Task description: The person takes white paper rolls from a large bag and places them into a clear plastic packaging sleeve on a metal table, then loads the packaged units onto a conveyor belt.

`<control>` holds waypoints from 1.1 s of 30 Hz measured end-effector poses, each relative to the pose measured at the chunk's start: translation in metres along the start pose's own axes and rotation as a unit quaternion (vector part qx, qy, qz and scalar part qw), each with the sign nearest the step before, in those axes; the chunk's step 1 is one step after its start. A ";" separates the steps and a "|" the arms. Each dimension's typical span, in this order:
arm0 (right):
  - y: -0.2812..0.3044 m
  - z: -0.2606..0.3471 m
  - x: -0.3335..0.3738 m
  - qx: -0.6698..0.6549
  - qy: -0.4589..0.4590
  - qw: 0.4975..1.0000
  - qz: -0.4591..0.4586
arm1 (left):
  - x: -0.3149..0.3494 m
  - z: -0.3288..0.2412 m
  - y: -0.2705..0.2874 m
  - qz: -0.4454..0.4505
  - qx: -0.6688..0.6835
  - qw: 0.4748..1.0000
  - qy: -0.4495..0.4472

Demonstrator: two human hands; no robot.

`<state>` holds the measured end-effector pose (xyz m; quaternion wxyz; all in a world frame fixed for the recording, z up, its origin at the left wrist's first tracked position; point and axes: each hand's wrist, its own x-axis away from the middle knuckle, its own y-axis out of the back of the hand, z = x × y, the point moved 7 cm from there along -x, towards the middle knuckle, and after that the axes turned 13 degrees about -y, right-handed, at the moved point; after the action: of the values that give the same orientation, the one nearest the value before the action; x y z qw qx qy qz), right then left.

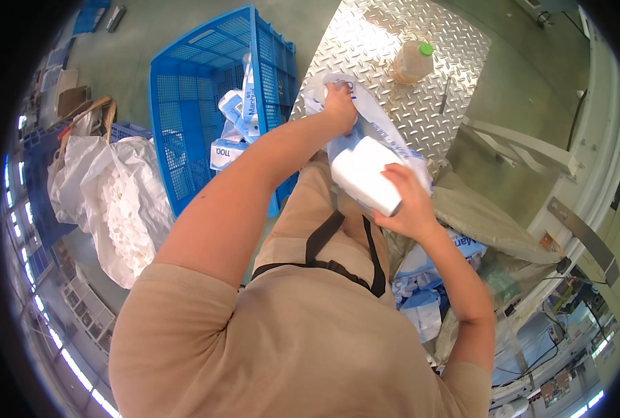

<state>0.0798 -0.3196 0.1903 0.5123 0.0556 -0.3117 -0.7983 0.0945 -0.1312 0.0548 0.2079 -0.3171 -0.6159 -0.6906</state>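
My left hand [342,110] is closed on the top of a white plastic bag [388,129] with blue print, in front of me at the edge of the metal table. In my right hand [411,203] is a smooth white block with rounded edges [365,172], perhaps a stack of tissue; its exact kind cannot be made out. The fingers grip its right end, and thumb and fingers lie on different sides of it. The block lies against the near part of the bag, tilted. Whether it is partly inside the bag is hard to tell.
On the tread-plate table [351,42] stands a bottle with a green cap [413,63]. To the left is a blue crate [184,63] holding several blue-white packs [234,115]. Further left sits a sack of white scraps [125,209]. Crumpled blue-white packaging [421,306] lies at my right.
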 end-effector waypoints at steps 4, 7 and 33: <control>0.033 -0.027 0.037 -0.606 -0.261 0.749 -0.060 | 0.030 0.001 -0.018 -0.087 0.024 0.995 -0.049; 0.073 -0.018 0.060 -0.728 -0.194 0.645 -0.130 | 0.057 0.003 -0.021 -0.039 0.025 0.997 -0.054; 0.267 -0.138 0.392 -0.558 -0.301 0.551 -0.544 | 0.050 -0.004 0.083 -0.039 0.087 0.992 0.077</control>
<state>0.1614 -0.7901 0.3186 -0.2146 -0.3257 0.1498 -0.9085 0.1142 -0.1430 0.1485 0.2543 -0.2193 -0.6676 -0.6646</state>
